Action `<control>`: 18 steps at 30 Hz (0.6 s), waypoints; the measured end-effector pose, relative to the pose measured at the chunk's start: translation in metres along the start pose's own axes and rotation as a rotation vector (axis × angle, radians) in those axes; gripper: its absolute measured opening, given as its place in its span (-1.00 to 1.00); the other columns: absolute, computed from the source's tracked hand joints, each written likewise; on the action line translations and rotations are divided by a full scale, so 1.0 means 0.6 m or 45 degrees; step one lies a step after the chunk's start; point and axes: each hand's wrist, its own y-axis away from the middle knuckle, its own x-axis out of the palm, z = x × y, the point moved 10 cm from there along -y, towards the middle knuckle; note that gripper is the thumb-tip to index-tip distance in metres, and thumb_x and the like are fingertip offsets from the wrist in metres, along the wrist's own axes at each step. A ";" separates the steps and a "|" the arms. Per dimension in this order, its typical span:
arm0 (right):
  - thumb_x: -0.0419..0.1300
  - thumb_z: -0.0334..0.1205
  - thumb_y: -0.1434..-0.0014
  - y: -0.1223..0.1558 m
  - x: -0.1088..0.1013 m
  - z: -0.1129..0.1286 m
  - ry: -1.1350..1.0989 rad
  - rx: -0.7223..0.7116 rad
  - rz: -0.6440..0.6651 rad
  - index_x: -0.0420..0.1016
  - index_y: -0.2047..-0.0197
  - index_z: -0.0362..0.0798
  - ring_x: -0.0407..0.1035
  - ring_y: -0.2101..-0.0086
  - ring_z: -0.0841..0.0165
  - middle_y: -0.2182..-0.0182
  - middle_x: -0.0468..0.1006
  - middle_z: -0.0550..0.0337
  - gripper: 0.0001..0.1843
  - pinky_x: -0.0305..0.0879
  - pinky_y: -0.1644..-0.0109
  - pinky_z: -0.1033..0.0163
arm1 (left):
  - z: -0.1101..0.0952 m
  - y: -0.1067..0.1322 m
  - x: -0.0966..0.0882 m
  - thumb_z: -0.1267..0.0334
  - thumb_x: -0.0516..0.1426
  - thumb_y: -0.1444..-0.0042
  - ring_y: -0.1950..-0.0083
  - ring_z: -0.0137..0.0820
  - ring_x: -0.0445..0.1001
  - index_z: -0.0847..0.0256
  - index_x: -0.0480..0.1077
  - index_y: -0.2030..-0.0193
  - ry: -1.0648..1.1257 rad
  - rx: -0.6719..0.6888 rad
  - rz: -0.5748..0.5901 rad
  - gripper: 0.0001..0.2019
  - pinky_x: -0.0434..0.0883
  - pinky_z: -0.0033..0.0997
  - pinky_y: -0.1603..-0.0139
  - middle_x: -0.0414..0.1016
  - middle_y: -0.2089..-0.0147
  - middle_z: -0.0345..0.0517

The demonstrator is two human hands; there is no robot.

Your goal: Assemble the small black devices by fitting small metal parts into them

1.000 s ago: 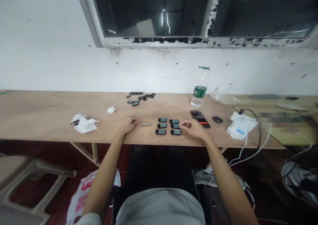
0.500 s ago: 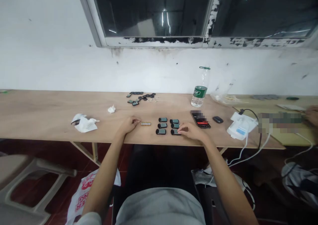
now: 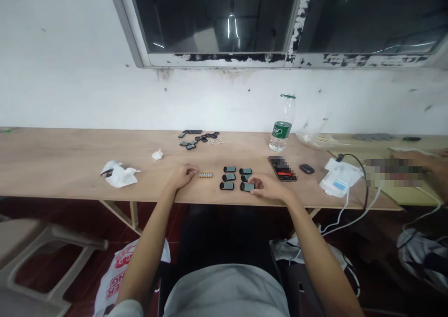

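Note:
My left hand rests curled on the plywood table, just left of a short row of small batteries, and shows nothing in its fingers. My right hand lies to the right, its fingertips closed on the right end of a small black device with a teal face. That device is the lower right one of several alike, set in two columns; another stands above it. A further one sits in the left column.
A phone with a blurred screen and a small black oval object lie right of the devices. Behind are a water bottle and a heap of small dark parts. A co-worker's hand reaches in at far right, past a white charger with cables.
My right hand has moved left from above the table onto the lower right device. My left hand stays put. The co-worker's hand has come further in from the right.

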 end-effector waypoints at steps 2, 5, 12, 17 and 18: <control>0.35 -0.21 -0.04 0.003 -0.002 0.016 -0.028 -0.014 0.004 0.50 0.01 0.00 0.40 0.37 0.34 0.28 0.53 0.20 -0.59 0.33 0.29 0.28 | 0.000 0.000 0.000 -0.03 0.09 -0.20 0.06 -0.13 0.56 0.18 0.57 0.21 0.001 0.011 0.000 -0.65 0.49 -0.12 -0.04 0.62 0.10 0.05; 0.29 -0.23 -0.08 0.006 -0.004 0.038 -0.027 -0.052 0.026 0.48 0.00 0.01 0.38 0.36 0.34 0.27 0.51 0.21 -0.63 0.31 0.30 0.28 | 0.002 0.000 0.000 -0.02 0.10 -0.20 0.04 -0.14 0.55 0.19 0.57 0.20 0.003 0.009 -0.001 -0.65 0.49 -0.13 -0.05 0.61 0.10 0.04; 0.20 -0.21 -0.21 0.001 -0.013 0.042 -0.032 -0.088 -0.046 0.57 0.04 0.02 0.47 0.29 0.27 0.21 0.63 0.13 -0.75 0.38 0.19 0.20 | 0.000 0.002 0.001 -0.01 0.09 -0.21 0.01 -0.14 0.54 0.17 0.58 0.17 0.001 -0.024 0.009 -0.66 0.47 -0.12 -0.11 0.62 0.07 0.02; 0.23 -0.15 -0.22 -0.004 -0.024 0.032 -0.164 -0.029 -0.169 0.58 0.07 0.02 0.55 0.22 0.21 0.12 0.66 0.08 -0.76 0.46 0.09 0.15 | -0.002 0.001 -0.004 -0.01 0.08 -0.22 0.00 -0.15 0.54 0.17 0.58 0.18 0.042 -0.001 -0.010 -0.65 0.44 -0.10 -0.17 0.63 0.06 0.01; 0.23 -0.14 -0.22 -0.004 -0.027 0.031 -0.179 -0.007 -0.196 0.58 0.05 0.02 0.56 0.22 0.21 0.12 0.66 0.08 -0.75 0.46 0.10 0.15 | -0.003 0.001 -0.005 -0.02 0.07 -0.23 -0.01 -0.14 0.54 0.16 0.58 0.17 0.058 0.002 -0.014 -0.64 0.43 -0.09 -0.19 0.63 0.05 0.01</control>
